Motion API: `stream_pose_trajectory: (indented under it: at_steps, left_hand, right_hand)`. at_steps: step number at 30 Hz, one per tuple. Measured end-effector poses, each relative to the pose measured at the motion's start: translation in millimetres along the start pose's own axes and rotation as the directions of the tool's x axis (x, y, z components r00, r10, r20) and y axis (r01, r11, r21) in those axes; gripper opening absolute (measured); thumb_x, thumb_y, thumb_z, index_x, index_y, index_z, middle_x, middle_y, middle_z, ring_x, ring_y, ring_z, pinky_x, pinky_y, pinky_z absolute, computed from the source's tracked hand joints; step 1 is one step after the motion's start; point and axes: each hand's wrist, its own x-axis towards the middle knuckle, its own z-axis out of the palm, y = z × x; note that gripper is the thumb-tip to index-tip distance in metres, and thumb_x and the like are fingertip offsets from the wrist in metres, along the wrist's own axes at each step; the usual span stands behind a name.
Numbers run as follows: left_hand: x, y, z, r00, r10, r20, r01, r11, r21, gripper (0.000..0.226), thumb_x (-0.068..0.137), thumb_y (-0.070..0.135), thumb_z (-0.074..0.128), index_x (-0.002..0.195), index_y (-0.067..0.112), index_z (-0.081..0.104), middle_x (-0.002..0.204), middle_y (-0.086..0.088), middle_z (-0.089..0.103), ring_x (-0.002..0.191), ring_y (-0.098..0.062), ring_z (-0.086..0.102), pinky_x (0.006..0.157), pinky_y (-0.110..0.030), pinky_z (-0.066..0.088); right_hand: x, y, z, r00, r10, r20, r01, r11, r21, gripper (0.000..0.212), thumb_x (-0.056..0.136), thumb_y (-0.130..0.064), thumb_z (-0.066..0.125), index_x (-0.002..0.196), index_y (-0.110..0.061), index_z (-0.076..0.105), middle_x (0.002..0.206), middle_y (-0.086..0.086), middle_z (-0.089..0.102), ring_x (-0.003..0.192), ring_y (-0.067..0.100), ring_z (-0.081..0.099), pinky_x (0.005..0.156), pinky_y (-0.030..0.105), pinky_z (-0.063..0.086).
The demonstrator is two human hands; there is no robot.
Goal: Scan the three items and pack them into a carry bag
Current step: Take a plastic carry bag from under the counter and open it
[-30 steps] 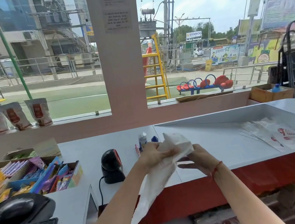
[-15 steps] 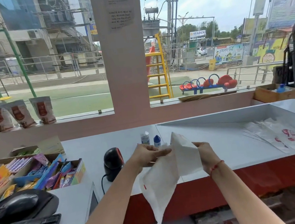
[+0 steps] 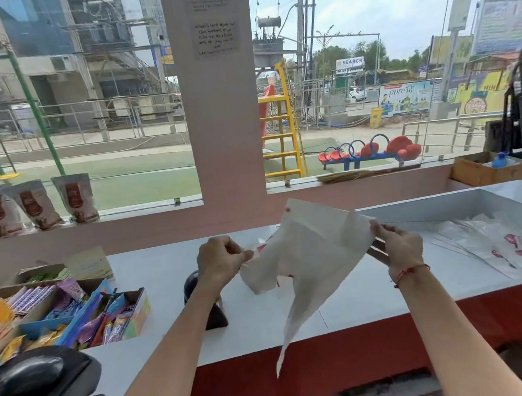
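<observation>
White and thin, the carry bag hangs in the air above the table, stretched between both hands: the left hand pinches one edge near a handle, the right hand pinches the opposite edge, each grip closed on the film with nothing else held. The step in hand looks like opening the bag's mouth before packing. Next, I judge, the two layers must be parted and the mouth held wide. The items themselves are hidden behind the bag; the scanner stands below the left wrist
</observation>
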Motion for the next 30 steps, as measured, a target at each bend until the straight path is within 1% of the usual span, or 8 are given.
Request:
stream_pose_trajectory:
  at_steps: [6, 9, 12, 14, 18, 23, 28, 30]
  left_hand:
    - [29.0, 40.7, 16.1, 0.870, 0.489, -0.064, -0.493, 0.867, -0.074, 0.107, 0.058, 0.048, 0.083, 0.142, 0.012, 0.027, 0.144, -0.011, 0.039, 0.125, -0.024, 0.044, 0.104, -0.038, 0.037]
    - [60.0, 64.9, 26.3, 0.835, 0.540, -0.111, -0.543, 0.770, -0.336, 0.088, 0.063, 0.041, 0.081, 0.134, 0.008, 0.041, 0.135, -0.013, 0.051, 0.117, -0.028, 0.056, 0.103, -0.046, 0.046]
    - [105.0, 87.8, 38.5, 0.774, 0.577, -0.262, -0.614, 0.784, -0.088, 0.057, 0.066, 0.019, 0.081, 0.112, -0.005, 0.058, 0.107, -0.023, 0.062, 0.095, -0.035, 0.065, 0.078, -0.049, 0.059]
    - [136.7, 107.1, 48.1, 0.768, 0.557, -0.315, -0.597, 0.801, -0.039, 0.062, 0.066, 0.028, 0.083, 0.113, -0.003, 0.057, 0.105, -0.020, 0.060, 0.096, -0.032, 0.062, 0.079, -0.042, 0.059]
    - [192.5, 147.1, 66.3, 0.875, 0.473, -0.108, -0.483, 0.830, -0.280, 0.064, 0.063, 0.039, 0.084, 0.110, 0.011, 0.051, 0.086, 0.008, 0.059, 0.072, -0.006, 0.059, 0.067, -0.024, 0.055]
    - [263.4, 162.9, 76.1, 0.926, 0.338, 0.168, -0.235, 0.864, -0.445, 0.031, 0.079, 0.039, 0.070, 0.082, 0.008, 0.067, 0.058, -0.002, 0.061, 0.048, -0.013, 0.053, 0.060, -0.028, 0.044]
    - [296.6, 186.9, 100.3, 0.872, 0.324, 0.366, -0.022, 0.773, -0.634, 0.013, 0.093, 0.021, 0.049, 0.093, 0.010, 0.056, 0.062, 0.008, 0.073, 0.052, -0.004, 0.066, 0.060, -0.024, 0.050]
    - [311.0, 188.7, 105.8, 0.875, 0.331, 0.352, -0.007, 0.736, -0.676, 0.010, 0.093, 0.021, 0.052, 0.093, 0.013, 0.058, 0.065, 0.009, 0.072, 0.053, 0.000, 0.065, 0.062, -0.025, 0.049]
  right_hand:
    - [19.2, -26.0, 62.8, 0.918, -0.260, 0.299, 0.329, 0.920, -0.211, 0.018, 0.086, -0.016, 0.067, 0.101, -0.007, 0.069, 0.095, 0.014, 0.069, 0.085, 0.026, 0.062, 0.077, 0.039, 0.055]
    - [43.6, -40.6, 91.8, 0.810, -0.380, 0.447, 0.513, 0.828, -0.227, 0.010, 0.086, -0.013, 0.067, 0.094, -0.009, 0.073, 0.085, 0.010, 0.069, 0.078, 0.021, 0.059, 0.074, 0.038, 0.050]
    - [87.1, -53.8, 102.9, 0.754, -0.480, 0.449, 0.640, 0.693, -0.333, 0.012, 0.084, -0.015, 0.070, 0.092, -0.009, 0.075, 0.080, 0.006, 0.071, 0.074, 0.015, 0.059, 0.073, 0.034, 0.049]
    - [121.9, -64.5, 108.1, 0.704, -0.562, 0.434, 0.710, 0.534, -0.460, 0.015, 0.082, -0.019, 0.072, 0.092, -0.008, 0.076, 0.082, 0.008, 0.074, 0.075, 0.015, 0.064, 0.075, 0.031, 0.049]
    - [187.5, -82.6, 117.4, 0.659, -0.631, 0.409, 0.723, 0.381, -0.576, 0.015, 0.078, -0.014, 0.074, 0.091, -0.007, 0.076, 0.086, 0.014, 0.077, 0.084, 0.026, 0.071, 0.082, 0.038, 0.055]
    - [256.0, -103.3, 117.9, 0.651, -0.652, 0.390, 0.645, 0.203, -0.737, 0.020, 0.073, 0.000, 0.074, 0.092, -0.005, 0.073, 0.098, 0.018, 0.074, 0.091, 0.034, 0.069, 0.080, 0.030, 0.046]
    - [247.3, -98.6, 165.0, 0.354, -0.714, 0.604, 0.882, 0.041, -0.469, 0.013, 0.070, 0.001, 0.071, 0.073, -0.009, 0.063, 0.079, 0.009, 0.067, 0.064, 0.021, 0.066, 0.061, 0.028, 0.053]
    - [253.1, -79.1, 169.8, 0.523, -0.414, 0.745, 0.850, 0.188, -0.492, 0.014, 0.074, -0.005, 0.073, 0.076, -0.016, 0.064, 0.073, 0.005, 0.074, 0.061, 0.019, 0.072, 0.063, 0.030, 0.059]
